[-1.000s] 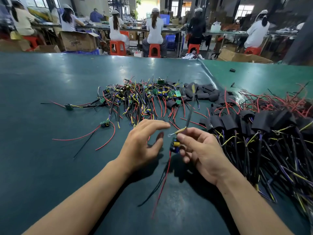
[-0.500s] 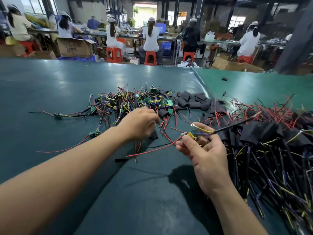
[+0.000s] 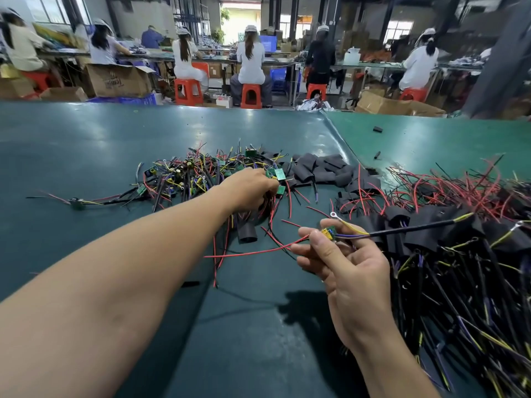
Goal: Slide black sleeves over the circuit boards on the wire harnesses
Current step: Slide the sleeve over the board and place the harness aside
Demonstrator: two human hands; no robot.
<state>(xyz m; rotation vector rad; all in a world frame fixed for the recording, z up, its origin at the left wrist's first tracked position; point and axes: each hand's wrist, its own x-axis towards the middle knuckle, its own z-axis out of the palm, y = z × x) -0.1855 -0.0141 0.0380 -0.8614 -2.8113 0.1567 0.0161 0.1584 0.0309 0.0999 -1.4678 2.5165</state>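
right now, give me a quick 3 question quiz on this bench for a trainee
1. True or false: the right hand pinches a bare circuit board with no sleeve on it.
2. Where is the left hand reaching?
A. into the unsleeved harness pile
B. to the finished harnesses on the right
C. off the table
3. Fill in: the loose black sleeves lie heaped at the ____ end of the unsleeved pile.

Key: 1 true; 2 A; 3 right.
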